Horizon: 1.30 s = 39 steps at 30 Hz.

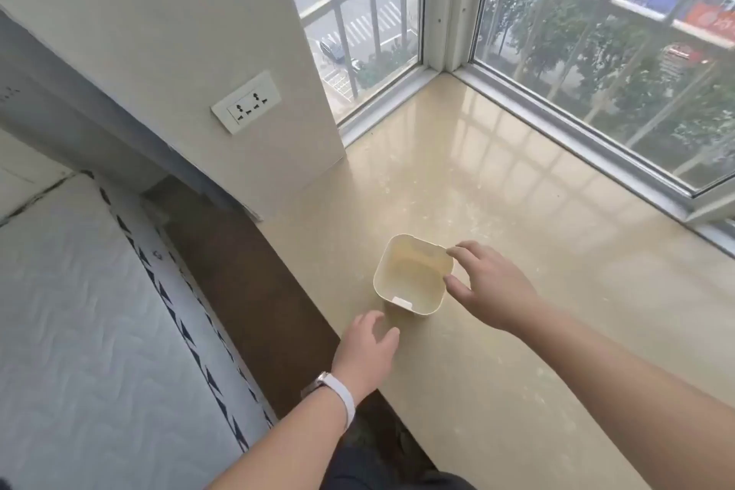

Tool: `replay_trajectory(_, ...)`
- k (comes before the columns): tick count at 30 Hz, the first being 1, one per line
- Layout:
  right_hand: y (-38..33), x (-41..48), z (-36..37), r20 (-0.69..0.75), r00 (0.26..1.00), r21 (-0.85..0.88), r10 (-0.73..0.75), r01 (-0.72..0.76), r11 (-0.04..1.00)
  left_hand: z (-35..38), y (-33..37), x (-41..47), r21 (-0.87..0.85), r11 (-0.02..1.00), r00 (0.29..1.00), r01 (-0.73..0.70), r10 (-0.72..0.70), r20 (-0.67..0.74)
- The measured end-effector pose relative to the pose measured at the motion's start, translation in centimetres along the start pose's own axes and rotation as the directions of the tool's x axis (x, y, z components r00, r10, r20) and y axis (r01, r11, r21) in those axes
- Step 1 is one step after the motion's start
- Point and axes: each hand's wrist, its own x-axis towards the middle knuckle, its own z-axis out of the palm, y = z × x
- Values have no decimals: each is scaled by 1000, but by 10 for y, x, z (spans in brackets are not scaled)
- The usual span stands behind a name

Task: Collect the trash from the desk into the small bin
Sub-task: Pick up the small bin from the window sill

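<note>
The bin [417,251] is cream, the sill [517,211] speckled beige. My watch strap [345,400] is pale white, and the mattress [79,290] is white and quilted, edged with dark triangles.

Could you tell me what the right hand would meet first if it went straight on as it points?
Most likely the small bin, at its right rim; the right hand looks almost touching it.

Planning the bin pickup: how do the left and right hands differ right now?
The left hand wears a white wristband; the right hand has a bare wrist. The left hand is low by the near wall of the bin; the right hand is up at its right rim. Both are open and hold nothing.
</note>
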Motion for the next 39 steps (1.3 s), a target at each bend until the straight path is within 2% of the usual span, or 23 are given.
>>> replay_trajectory(4,10,29,16,58,996,88,62,-67,994,20,-4,23,-266,945,982,187,-176,66)
replay_trajectory(9,21,53,40,111,988,125,104,-118,985,38,-9,46,-462,823,942,331,-257,217)
replay_trajectory(15,28,58,60,161,970,225,185,-218,950,46,-8,64,-627,713,947,314,-188,261)
replay_trajectory(21,27,60,66,159,956,301,246,-285,910,40,-2,76,-702,643,950,305,-154,272)
replay_trajectory(24,25,58,66,158,948,330,276,-315,890,36,-3,80,-704,639,949,309,-157,274)
replay_trajectory(29,21,51,58,185,913,442,362,-407,799,23,3,81,-725,623,954,294,-143,264)
replay_trajectory(39,9,12,1,72,892,588,447,-400,703,-36,60,74,-601,786,963,147,24,267)
